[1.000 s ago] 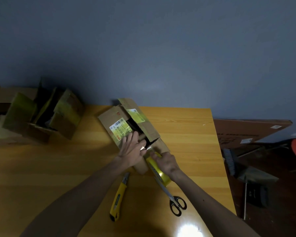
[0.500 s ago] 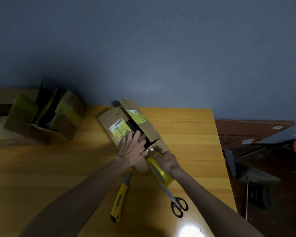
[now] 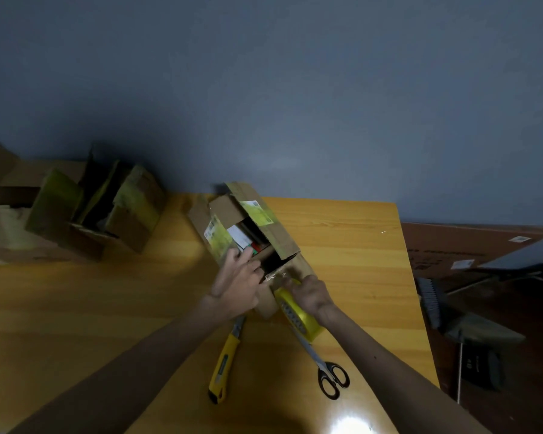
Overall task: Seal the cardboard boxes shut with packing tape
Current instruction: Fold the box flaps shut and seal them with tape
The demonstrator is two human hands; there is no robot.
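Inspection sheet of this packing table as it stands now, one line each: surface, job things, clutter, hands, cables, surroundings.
Surface: wooden table, with a glare spot at the near edge.
Job's things: cardboard box, top flaps open and contents showing; yellow tape roll at its near end; more open boxes at far left.
Clutter: yellow utility knife and scissors lie on the table near the box.
Hands: left hand rests with straight fingers on the box's left flap; right hand grips the tape roll.
Cables: nothing seen.
Surroundings: grey-blue wall; flat cardboard sheet and a broom right of the table.
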